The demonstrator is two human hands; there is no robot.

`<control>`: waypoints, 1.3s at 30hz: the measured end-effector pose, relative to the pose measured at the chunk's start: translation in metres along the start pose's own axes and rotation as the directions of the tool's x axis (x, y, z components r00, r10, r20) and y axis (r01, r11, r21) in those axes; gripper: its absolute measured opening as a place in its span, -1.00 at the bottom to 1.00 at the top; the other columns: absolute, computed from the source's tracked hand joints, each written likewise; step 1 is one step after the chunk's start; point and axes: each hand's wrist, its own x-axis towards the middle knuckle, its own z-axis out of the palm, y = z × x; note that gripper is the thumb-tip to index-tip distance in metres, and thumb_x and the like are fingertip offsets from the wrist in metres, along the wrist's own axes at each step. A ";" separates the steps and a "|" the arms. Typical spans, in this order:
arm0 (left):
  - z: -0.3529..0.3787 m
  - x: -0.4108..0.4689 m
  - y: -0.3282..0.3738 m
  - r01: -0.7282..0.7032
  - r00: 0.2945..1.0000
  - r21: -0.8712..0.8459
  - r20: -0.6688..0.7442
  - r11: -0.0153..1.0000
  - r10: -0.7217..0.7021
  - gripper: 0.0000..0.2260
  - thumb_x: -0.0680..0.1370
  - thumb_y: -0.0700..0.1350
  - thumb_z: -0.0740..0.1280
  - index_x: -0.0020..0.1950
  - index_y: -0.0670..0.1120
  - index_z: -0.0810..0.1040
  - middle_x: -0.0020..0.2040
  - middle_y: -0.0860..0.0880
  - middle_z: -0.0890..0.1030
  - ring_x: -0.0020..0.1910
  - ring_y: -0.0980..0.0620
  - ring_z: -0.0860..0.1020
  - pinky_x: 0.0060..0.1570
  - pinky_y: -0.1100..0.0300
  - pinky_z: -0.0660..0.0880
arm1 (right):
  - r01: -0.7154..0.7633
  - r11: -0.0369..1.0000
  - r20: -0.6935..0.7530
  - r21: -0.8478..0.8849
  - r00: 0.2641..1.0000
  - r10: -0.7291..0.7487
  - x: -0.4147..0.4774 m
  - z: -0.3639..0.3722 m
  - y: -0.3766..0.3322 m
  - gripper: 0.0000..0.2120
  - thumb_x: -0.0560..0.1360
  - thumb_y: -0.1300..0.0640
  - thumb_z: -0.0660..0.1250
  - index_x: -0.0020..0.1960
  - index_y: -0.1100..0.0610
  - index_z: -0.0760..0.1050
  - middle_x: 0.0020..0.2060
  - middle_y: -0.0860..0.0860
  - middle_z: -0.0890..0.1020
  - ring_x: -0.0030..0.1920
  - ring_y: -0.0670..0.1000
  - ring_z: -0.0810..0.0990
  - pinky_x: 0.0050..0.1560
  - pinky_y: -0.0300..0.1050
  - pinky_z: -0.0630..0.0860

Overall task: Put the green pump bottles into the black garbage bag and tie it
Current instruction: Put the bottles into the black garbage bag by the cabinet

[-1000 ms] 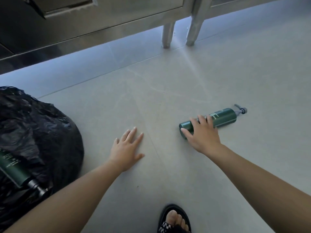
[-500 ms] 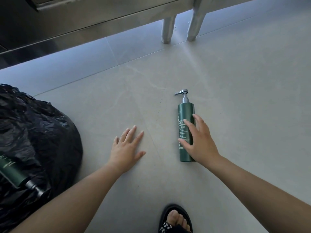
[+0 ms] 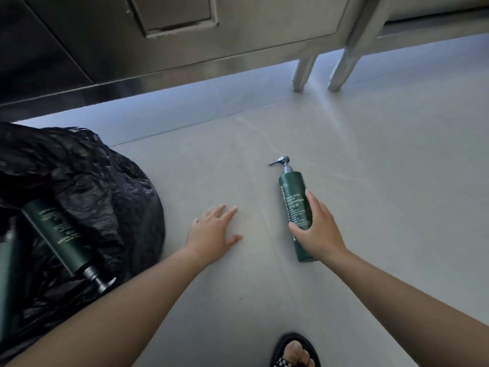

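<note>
A green pump bottle [image 3: 292,197] lies on the grey floor, its silver pump pointing away from me. My right hand [image 3: 317,231] wraps its fingers and thumb around the bottle's lower half. My left hand [image 3: 214,231] rests flat on the floor, fingers spread, between the bottle and the black garbage bag [image 3: 87,181]. The bag lies open at the left. A second green bottle [image 3: 57,235] lies in its mouth with the dark pump toward me. The edge of a third bottle [image 3: 6,274] shows at the far left.
A stainless steel cabinet [image 3: 238,27] runs along the top of the view, with two metal legs [image 3: 301,75] at the upper right. My sandalled foot [image 3: 295,353] shows at the bottom edge. Grey floor tiles spread to the right.
The bottle swung from lying sideways, pump to the right, to pointing away from me. My right hand shifted with it and closed around its lower half. The left hand stayed flat.
</note>
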 end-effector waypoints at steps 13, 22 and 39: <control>-0.204 -0.087 -0.099 -0.048 0.870 -0.320 -0.478 0.946 -0.117 -0.54 0.51 0.10 0.32 0.37 0.00 0.40 0.32 -0.03 0.49 0.28 0.02 0.43 0.15 0.29 0.28 | 0.479 0.855 -0.018 0.200 0.874 -0.485 -0.007 0.003 -0.232 -0.32 0.40 0.06 0.40 0.44 -0.04 0.20 0.32 -0.05 0.40 0.23 -0.06 0.42 0.23 -0.04 0.41; -0.261 -0.183 -0.238 0.142 0.775 -0.273 -0.568 0.951 -0.279 -0.55 0.48 0.16 0.30 0.33 0.03 0.42 0.27 -0.02 0.52 0.23 0.02 0.49 0.18 0.14 0.42 | 0.648 0.712 0.121 0.270 0.711 -0.693 -0.038 0.052 -0.399 -0.37 0.38 0.00 0.38 0.40 -0.11 0.24 0.22 -0.11 0.48 0.02 -0.26 0.47 -0.04 -0.37 0.39; -0.183 -0.281 -0.343 0.436 0.716 -0.241 -0.491 0.867 -0.496 -0.57 0.51 0.11 0.29 0.35 0.02 0.39 0.32 -0.03 0.46 0.27 -0.03 0.45 0.21 0.03 0.43 | 0.540 0.781 0.379 0.314 0.683 -0.624 -0.085 0.208 -0.367 -0.35 0.44 0.04 0.36 0.44 0.00 0.15 0.30 0.00 0.40 0.18 -0.06 0.43 0.10 -0.22 0.33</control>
